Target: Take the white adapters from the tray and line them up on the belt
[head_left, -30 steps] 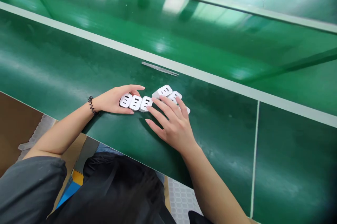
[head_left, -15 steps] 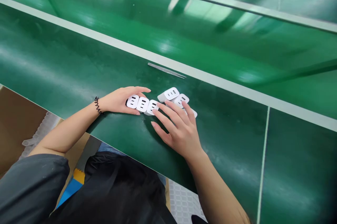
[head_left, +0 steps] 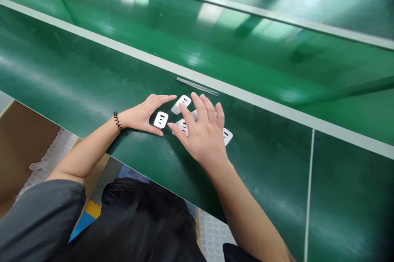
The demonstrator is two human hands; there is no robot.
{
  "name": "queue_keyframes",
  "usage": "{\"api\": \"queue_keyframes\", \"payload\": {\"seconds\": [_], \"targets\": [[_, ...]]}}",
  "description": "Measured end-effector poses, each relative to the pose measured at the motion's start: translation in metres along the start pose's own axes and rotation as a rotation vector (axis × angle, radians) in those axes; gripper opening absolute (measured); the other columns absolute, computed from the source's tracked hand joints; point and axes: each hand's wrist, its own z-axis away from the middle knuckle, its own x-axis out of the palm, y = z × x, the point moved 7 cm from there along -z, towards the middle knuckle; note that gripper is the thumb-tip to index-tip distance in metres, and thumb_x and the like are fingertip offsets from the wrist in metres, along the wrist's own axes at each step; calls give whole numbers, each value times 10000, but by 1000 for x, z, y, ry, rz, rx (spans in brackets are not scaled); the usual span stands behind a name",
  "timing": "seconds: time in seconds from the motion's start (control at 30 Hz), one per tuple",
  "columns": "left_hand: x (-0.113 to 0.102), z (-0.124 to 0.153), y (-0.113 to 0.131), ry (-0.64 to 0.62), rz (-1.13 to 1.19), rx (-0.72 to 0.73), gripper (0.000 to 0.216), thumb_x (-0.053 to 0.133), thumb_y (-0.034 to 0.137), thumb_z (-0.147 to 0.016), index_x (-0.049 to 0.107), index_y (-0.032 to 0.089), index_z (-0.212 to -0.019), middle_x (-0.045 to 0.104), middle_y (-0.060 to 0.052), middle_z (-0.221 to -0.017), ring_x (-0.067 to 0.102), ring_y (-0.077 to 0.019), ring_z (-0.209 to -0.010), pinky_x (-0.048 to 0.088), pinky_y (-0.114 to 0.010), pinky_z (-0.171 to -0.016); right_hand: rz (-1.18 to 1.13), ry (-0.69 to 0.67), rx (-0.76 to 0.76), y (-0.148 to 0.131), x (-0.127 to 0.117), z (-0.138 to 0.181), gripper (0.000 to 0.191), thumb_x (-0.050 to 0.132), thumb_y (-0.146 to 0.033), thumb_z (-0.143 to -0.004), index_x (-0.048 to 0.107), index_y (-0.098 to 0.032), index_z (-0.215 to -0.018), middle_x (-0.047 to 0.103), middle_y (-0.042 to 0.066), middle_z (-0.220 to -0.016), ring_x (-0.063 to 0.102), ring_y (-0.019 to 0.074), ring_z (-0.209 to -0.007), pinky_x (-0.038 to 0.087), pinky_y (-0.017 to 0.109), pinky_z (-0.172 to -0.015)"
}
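Several white USB chargers with dark port slots stand on the green bench. My left hand (head_left: 141, 115) curves around one white charger (head_left: 161, 120), thumb and fingers spread apart. Over the others reaches my right hand (head_left: 203, 135), its fingers spread. A second charger (head_left: 184, 104) lies tilted by its index finger. Beside the right thumb is another charger (head_left: 182, 126), partly covered. One more charger (head_left: 227, 136) shows at the right side of this hand. Part of a further charger is hidden under the fingers.
Metal tweezers (head_left: 198, 86) lie behind the chargers, near the pale strip (head_left: 246, 100) along the bench (head_left: 271, 163). A cardboard box (head_left: 27, 147) and clear plastic trays (head_left: 46, 159) are below the bench at left. More plastic trays (head_left: 214, 229) show below the front edge.
The row of three chargers by my left hand has come apart; one stays there. The others are spread differently around my right hand, which has moved slightly left and up with its fingers spread wider.
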Motion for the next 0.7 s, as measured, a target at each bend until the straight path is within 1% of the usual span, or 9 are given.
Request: {"api": "queue_keyframes", "payload": {"seconds": [0.13, 0.2, 0.3, 0.37, 0.43, 0.53, 0.6, 0.63, 0.7], "targets": [[-5, 2, -3, -21, -14, -23, 1023, 783, 525, -770, 195, 276, -1569, 358, -165, -1556, 383, -353, -1389, 364, -578, -1139, -80, -73, -182, -22, 3, -4, 317, 542, -423, -977, 627, -252, -1230, 508, 126, -1497, 433, 341, -1396, 298, 611, -1150], [-7, 3, -5, -12, -30, -34, 1028, 779, 534, -770, 186, 280, -1570, 340, -168, -1565, 368, -355, -1399, 374, -579, -1130, -66, -79, -143, -21, 5, -8, 325, 532, -433, -982, 630, -242, -1225, 509, 141, -1491, 430, 351, -1396, 291, 630, -1146], [-11, 2, -9, 36, -73, -74, 1066, 782, 580, -749, 177, 275, -1571, 300, -176, -1582, 334, -361, -1417, 398, -569, -1113, -29, -69, -33, -8, 7, -16, 361, 519, -480, -978, 630, -236, -1220, 488, 148, -1502, 402, 376, -1412, 271, 666, -1140], [-13, 2, -11, 69, -106, -95, 1081, 784, 600, -737, 179, 269, -1569, 292, -179, -1584, 323, -365, -1420, 412, -562, -1101, -24, -86, 0, 3, 6, -19, 363, 505, -481, -984, 626, -243, -1230, 492, 136, -1500, 405, 370, -1412, 289, 655, -1140], [-13, 2, -12, 89, -134, -106, 1059, 779, 599, -744, 196, 259, -1560, 306, -178, -1574, 325, -360, -1415, 427, -546, -1089, -43, -73, 31, 19, -2, -15, 336, 491, -423, -999, 616, -242, -1253, 516, 129, -1476, 436, 345, -1393, 328, 615, -1141], [-13, 1, -9, 122, -180, -111, 913, 767, 570, -772, 315, 222, -1485, 386, -178, -1507, 363, -340, -1380, 459, -518, -1054, -122, 51, 138, 54, -25, 6, 278, 485, -282, -989, 623, -216, -1221, 610, 133, -1332, 546, 292, -1278, 446, 522, -1078], [-19, 0, -3, 208, -229, -96, 722, 768, 549, -778, 448, 199, -1322, 490, -166, -1385, 443, -318, -1296, 473, -507, -1026, -195, 123, 246, 82, -39, 29, 251, 522, -276, -958, 628, -211, -1176, 648, 128, -1206, 614, 270, -1143, 547, 463, -941], [-22, 0, 2, 263, -253, -77, 620, 768, 538, -780, 488, 198, -1217, 543, -148, -1299, 489, -301, -1233, 479, -500, -1010, -245, 123, 298, 94, -41, 41, 263, 559, -309, -940, 619, -214, -1178, 655, 120, -1163, 638, 260, -1075, 580, 435, -863], [-25, 0, 15, 342, -285, -17, 480, 762, 514, -795, 498, 210, -1057, 607, -104, -1137, 560, -264, -1098, 499, -473, -967, -355, 37, 359, 109, -37, 61, 397, 648, -403, -887, 578, -220, -1232, 671, 103, -1121, 666, 245, -982, 604, 392, -749]]}}
